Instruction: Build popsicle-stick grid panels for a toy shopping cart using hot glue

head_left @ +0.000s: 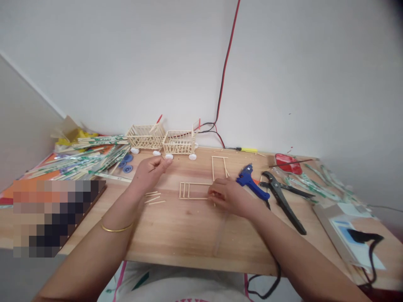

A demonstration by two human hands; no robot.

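Right hand [228, 195]: rests on the table [189, 235], fingers drawn together and pinched on the right end of the flat stick frame [192, 191].
Left hand [151, 170]: raised just above the table, left of the frame and apart from it; fingers curled in toward the thumb. Whether they hold a sliver of stick I cannot tell.
Frame: lies flat mid-table, two long rails with short rungs at its left end; its right end is hidden under the right fingers.
Loose sticks [154, 197]: a few cut pieces just left of the frame, below the left hand.
Risk, frame: only one end is pinned, so a sideways push would likely swing the free left end and skew the rails, or crack a thin joint.
Risk, sticks: the left wrist hangs just over them; lowering it could scatter them or roll them toward the table's near edge.
Risk, glue gun [252, 182]: it lies just right of the right hand, nozzle end near the knuckles; a backward sweep could strike it, and a hot tip would burn.
Risk, cutters [283, 197]: beside the gun, well within the forearm's reach; a nudge could push them off.
Risk, second frame [219, 167]: just behind the right hand, easily knocked.
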